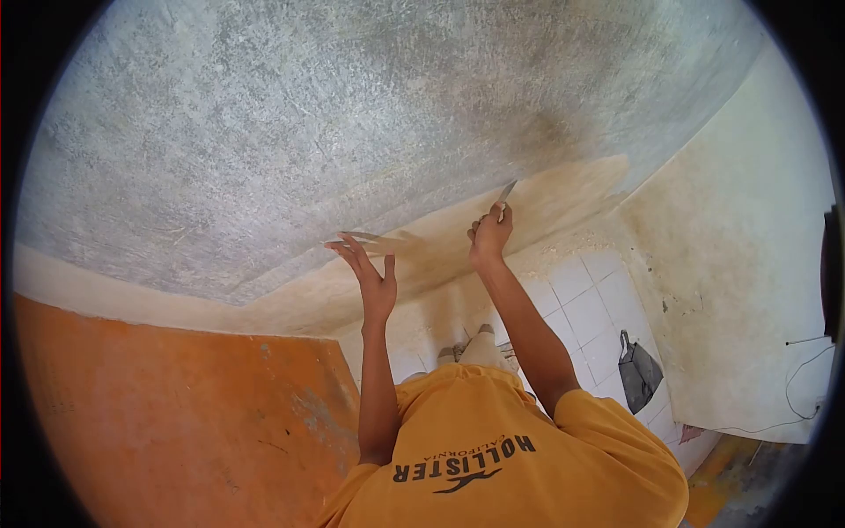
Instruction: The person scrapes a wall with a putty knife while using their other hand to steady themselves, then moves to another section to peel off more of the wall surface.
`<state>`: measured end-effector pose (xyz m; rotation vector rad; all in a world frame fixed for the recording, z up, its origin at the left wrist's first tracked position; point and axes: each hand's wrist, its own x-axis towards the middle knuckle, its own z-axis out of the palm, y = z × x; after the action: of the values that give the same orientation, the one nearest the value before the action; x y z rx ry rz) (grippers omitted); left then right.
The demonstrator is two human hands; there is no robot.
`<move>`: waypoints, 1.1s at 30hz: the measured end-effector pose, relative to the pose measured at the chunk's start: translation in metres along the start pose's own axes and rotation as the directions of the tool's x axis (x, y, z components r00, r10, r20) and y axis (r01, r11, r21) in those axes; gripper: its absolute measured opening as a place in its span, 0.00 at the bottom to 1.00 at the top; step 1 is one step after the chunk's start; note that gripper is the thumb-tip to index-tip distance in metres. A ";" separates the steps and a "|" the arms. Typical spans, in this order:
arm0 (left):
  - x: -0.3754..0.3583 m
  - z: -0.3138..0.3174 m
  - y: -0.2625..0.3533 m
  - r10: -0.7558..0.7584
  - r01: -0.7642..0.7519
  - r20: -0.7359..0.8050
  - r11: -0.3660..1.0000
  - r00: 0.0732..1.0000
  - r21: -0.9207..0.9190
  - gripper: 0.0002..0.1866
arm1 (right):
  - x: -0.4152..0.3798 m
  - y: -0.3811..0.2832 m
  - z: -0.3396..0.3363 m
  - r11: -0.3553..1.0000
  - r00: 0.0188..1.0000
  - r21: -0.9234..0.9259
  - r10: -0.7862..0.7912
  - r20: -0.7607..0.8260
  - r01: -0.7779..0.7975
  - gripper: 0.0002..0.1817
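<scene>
My right hand (490, 236) is closed round a scraper (508, 190), its thin metal blade pointing up at the wall. The blade tip lies right where the rough grey wall surface (290, 132) meets a bare beige strip (572, 194). Most of the handle is hidden inside my fingers. To the left, my left hand (377, 286) is open, fingers stretched with the fingertips at the lower edge of the grey surface, a shadow beside them.
An orange wall (176, 405) stands at the left, a pale stained wall (731, 264) at the right. On the white floor tiles (576, 295) by the right wall sits a dark grey bag (640, 378). Crumbs lie along the wall's foot. A thin cable (788, 396) hangs at the far right.
</scene>
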<state>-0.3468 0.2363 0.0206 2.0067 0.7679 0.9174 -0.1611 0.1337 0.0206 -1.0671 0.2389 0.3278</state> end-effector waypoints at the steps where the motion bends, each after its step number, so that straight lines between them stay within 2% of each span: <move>1: 0.000 0.003 -0.006 0.013 -0.013 -0.013 1.000 1.000 0.008 0.52 | -0.002 -0.008 0.001 1.000 1.000 0.017 0.012 0.007 -0.012 0.13; 4: 0.003 0.018 -0.010 0.011 -0.009 -0.069 1.000 0.998 0.027 0.52 | -0.051 0.005 -0.004 0.989 0.979 -0.057 0.145 0.142 -0.138 0.13; 7: 0.004 0.024 -0.007 -0.005 0.013 -0.111 0.997 0.994 0.074 0.51 | -0.020 -0.002 -0.012 0.990 0.991 0.046 0.132 0.034 -0.133 0.10; 9: 0.001 0.024 -0.002 -0.008 0.017 -0.109 0.997 0.994 0.080 0.50 | 0.028 -0.015 -0.041 0.996 0.995 0.047 0.076 0.070 -0.080 0.09; 11: -0.005 0.025 0.003 -0.016 0.022 -0.102 0.998 0.995 0.053 0.48 | 0.057 -0.041 -0.073 0.993 0.984 0.011 0.119 0.131 -0.121 0.09; 14: -0.023 0.041 0.011 -0.128 0.129 -0.161 0.992 0.979 -0.003 0.41 | 0.055 -0.066 -0.106 0.979 0.972 -0.186 0.120 0.201 -0.082 0.13; 17: -0.042 0.063 0.007 -0.389 0.400 0.097 0.870 0.916 -0.288 0.31 | 0.047 -0.057 -0.132 0.953 0.949 -0.246 0.233 0.213 -0.179 0.22; 18: -0.048 0.079 0.002 -0.314 0.323 0.078 0.910 0.946 -0.258 0.25 | 0.044 -0.057 -0.138 0.931 0.924 -0.322 0.267 0.275 -0.173 0.23; 21: -0.046 0.110 0.040 -0.384 0.479 0.327 0.826 0.864 -0.297 0.24 | 0.035 -0.061 -0.148 0.865 0.837 -0.489 0.348 0.423 -0.112 0.28; 22: -0.047 0.128 0.042 -0.342 0.455 0.354 0.834 0.871 -0.313 0.25 | 0.032 -0.067 -0.147 0.851 0.812 -0.520 0.355 0.463 -0.076 0.30; 25: -0.051 0.178 0.066 -0.359 0.510 0.386 0.746 0.850 -0.429 0.26 | 0.048 -0.085 -0.154 0.824 0.728 -0.566 0.370 0.577 0.029 0.35; 31: -0.061 0.252 0.123 -0.441 0.544 0.320 0.671 0.839 -0.503 0.27 | 0.090 -0.136 -0.196 0.800 0.606 -0.598 0.449 0.657 0.056 0.40; 33: -0.070 0.278 0.133 -0.460 0.567 0.341 0.565 0.820 -0.599 0.27 | 0.106 -0.147 -0.215 0.800 0.568 -0.600 0.486 0.664 0.017 0.42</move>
<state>-0.1352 0.0042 -0.0115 1.0721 0.7321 0.5583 -0.0152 -0.1060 0.0033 -1.3444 -0.5845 1.1720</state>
